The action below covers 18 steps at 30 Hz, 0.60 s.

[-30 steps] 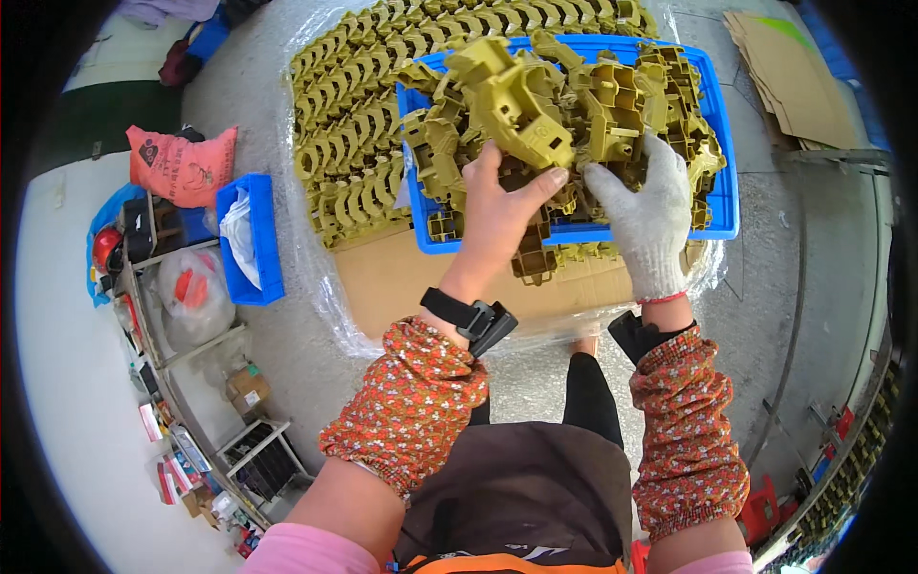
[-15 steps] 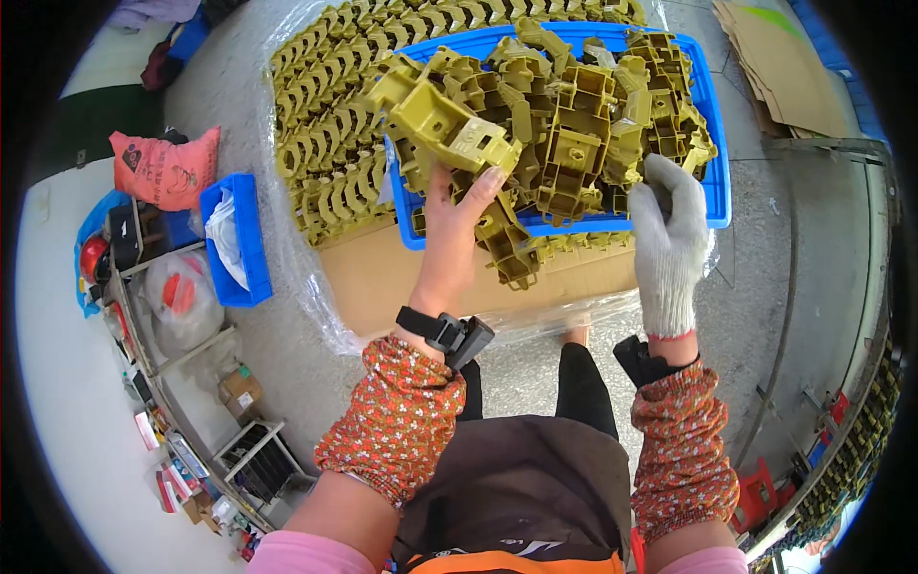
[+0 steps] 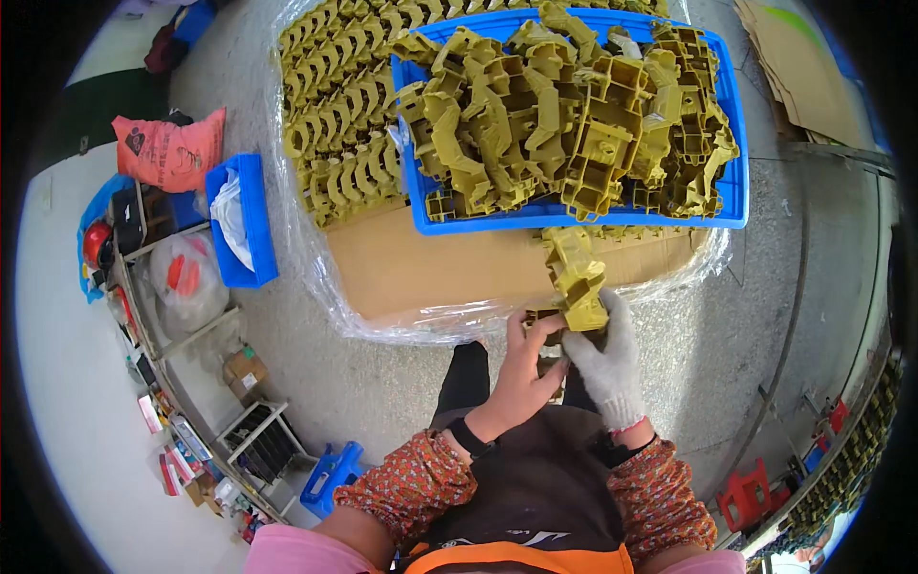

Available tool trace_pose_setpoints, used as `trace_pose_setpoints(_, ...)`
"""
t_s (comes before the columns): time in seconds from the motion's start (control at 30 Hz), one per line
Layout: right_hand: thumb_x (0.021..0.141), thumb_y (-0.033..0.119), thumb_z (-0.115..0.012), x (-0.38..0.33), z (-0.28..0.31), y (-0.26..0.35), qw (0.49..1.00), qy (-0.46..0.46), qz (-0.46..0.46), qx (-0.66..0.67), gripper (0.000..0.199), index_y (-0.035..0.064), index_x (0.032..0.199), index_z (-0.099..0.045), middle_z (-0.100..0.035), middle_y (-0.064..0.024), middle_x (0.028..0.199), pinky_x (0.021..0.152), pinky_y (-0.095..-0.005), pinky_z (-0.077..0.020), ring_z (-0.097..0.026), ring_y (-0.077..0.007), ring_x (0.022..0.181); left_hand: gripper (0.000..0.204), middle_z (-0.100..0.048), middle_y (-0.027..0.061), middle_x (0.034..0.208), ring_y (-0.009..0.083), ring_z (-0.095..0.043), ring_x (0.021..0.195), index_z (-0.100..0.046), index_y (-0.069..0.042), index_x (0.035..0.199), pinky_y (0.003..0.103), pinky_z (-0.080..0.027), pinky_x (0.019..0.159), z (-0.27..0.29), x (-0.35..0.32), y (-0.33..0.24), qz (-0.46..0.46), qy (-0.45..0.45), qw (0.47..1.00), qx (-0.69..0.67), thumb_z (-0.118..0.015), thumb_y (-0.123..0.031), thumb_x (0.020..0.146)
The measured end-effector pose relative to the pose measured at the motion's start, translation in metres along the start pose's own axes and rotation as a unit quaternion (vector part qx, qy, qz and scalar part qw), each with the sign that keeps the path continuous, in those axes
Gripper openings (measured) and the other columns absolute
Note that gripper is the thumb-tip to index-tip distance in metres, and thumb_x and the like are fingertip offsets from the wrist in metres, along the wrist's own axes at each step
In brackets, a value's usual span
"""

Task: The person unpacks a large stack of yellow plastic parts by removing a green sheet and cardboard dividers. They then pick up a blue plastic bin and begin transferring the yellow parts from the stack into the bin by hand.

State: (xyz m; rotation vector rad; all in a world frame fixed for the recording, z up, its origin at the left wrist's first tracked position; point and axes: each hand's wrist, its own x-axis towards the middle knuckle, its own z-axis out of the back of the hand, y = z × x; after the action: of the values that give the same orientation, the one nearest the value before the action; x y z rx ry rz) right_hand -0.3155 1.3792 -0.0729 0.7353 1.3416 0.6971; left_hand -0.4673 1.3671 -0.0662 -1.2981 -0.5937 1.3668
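My bare left hand [image 3: 524, 375] and my right hand [image 3: 610, 356], in a white knitted glove, meet close in front of my body. Both are closed on an olive-yellow metal casting [image 3: 576, 273], whose far end points toward the bin. Its near end is partly covered by my fingers, and more of the same coloured metal shows below them; I cannot tell if that is a second piece. Beyond my hands, a blue plastic bin [image 3: 574, 219] holds a heap of similar castings [image 3: 540, 115]. It rests on a wrapped stack with rows of castings [image 3: 335, 134].
Brown cardboard [image 3: 411, 263] and clear film edge the stack. At left are a small blue bin [image 3: 258, 234] with white cloth, a red sack [image 3: 170, 151] and a rack [image 3: 182, 335]. Cardboard sheets [image 3: 798, 77] lie at far right, a red stool [image 3: 744, 493] at lower right.
My left hand has brought a casting from above the blue bin down toward my body. My right hand has left the bin's edge and now grips the casting too.
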Motion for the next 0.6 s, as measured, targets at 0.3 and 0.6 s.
trace_pose_setpoints(0.3, 0.071, 0.013, -0.079, 0.048, 0.066, 0.04, 0.808, -0.106, 0.197, -0.545, 0.052, 0.0056, 0.117, -0.056, -0.064, -0.0179, 0.099, 0.077, -0.0486, -0.0524, -0.065, -0.0396, 0.09, 0.049, -0.057, 0.0053, 0.129, 0.0167, -0.055, 0.118, -0.05, -0.011, 0.141, 0.033, -0.046, 0.104, -0.003, 0.005, 0.051, 0.211, -0.119, 0.854, -0.46, -0.05, 0.002, 0.094)
trace_pose_setpoints(0.6, 0.075, 0.005, -0.072, 0.099, 0.062, 0.09, 0.633, -0.104, 0.265, -0.72, 0.035, 0.0066, 0.107, -0.057, -0.063, -0.0142, 0.093, 0.066, -0.0464, -0.0539, -0.066, -0.0343, 0.085, 0.05, -0.057, 0.007, 0.133, 0.0202, -0.059, 0.12, -0.048, -0.011, 0.143, 0.037, -0.05, 0.104, 0.02, 0.01, 0.065, 0.216, -0.159, 0.808, -0.525, -0.048, 0.0, 0.094)
